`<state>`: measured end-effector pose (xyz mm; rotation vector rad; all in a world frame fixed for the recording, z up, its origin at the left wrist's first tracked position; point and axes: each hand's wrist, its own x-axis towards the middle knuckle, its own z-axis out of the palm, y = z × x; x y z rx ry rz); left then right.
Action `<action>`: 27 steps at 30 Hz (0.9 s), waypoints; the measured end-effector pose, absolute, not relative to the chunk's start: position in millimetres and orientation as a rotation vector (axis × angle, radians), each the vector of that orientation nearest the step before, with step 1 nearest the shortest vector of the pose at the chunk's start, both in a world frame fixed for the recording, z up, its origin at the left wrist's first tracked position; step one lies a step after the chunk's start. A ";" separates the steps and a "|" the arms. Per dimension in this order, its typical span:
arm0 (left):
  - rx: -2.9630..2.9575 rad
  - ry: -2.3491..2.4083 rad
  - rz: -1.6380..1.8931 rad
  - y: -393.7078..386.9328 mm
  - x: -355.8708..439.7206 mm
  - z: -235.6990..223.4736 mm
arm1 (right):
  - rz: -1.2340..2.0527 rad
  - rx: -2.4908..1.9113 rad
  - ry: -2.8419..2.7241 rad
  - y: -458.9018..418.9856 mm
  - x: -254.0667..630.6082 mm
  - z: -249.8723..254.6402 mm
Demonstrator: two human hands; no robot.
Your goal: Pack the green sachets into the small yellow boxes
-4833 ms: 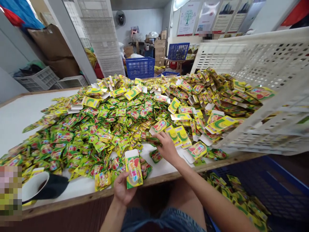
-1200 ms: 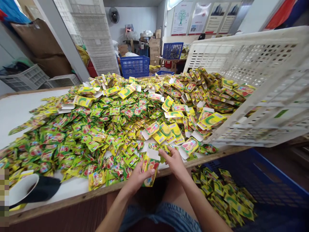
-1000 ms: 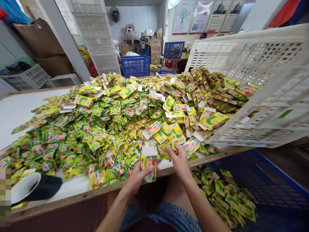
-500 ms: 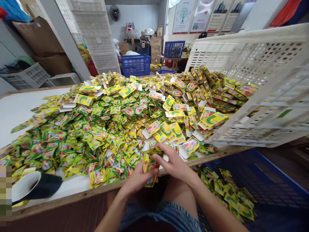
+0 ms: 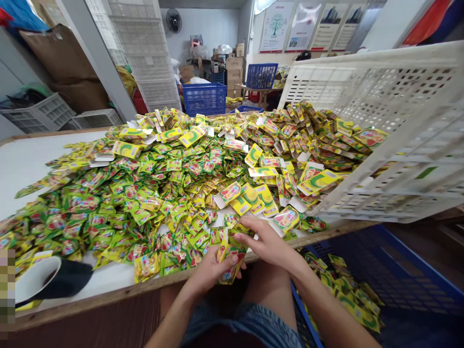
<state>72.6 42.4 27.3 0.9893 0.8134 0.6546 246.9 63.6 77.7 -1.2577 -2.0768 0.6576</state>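
Note:
My left hand [image 5: 212, 270] is closed round a small yellow carton [image 5: 222, 250] with fruit print, held over the table's front edge. My right hand [image 5: 267, 244] meets it from the right, thumb and fingers pinching a green-and-yellow sachet [image 5: 237, 229] at the carton's upper end. How far the sachet sits inside the carton is hidden by the fingers. A large heap of green sachets [image 5: 119, 205] with watermelon print lies ahead and to the left. Yellow cartons [image 5: 266, 198], several with white flaps open, are piled ahead and to the right.
A tilted white crate [image 5: 398, 96] rests on the table's right side, cartons spilling from it. Below right, a blue crate [image 5: 416, 280] holds yellow packs [image 5: 350, 295]. A dark cup [image 5: 72, 279] lies at the front left. The wooden edge [image 5: 119, 295] runs before my lap.
Both hands have shifted slightly right with the carton and sachet. The right fingers have come down a little closer over the sachet. The heaps look the same.

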 end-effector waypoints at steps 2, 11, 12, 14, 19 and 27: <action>1.008 0.806 0.642 42.2 72.9 26.3 | 0.636 -1.239 -2.125 64.7 247.2 77.0; 0.979 0.809 0.727 49.8 77.5 33.2 | 0.797 -1.302 -1.748 65.3 236.8 77.0; 0.974 0.813 0.748 50.8 78.4 34.2 | 0.773 -1.322 -1.690 64.7 234.5 75.7; 0.955 0.832 0.791 52.3 79.8 34.2 | 0.703 -1.359 -1.633 63.4 230.3 72.2; 0.936 0.883 0.815 51.0 78.6 24.7 | 0.544 -1.348 -1.885 62.3 229.4 68.4; 1.046 0.969 1.013 64.3 72.9 10.2 | 0.746 -1.165 -2.017 62.3 232.7 66.0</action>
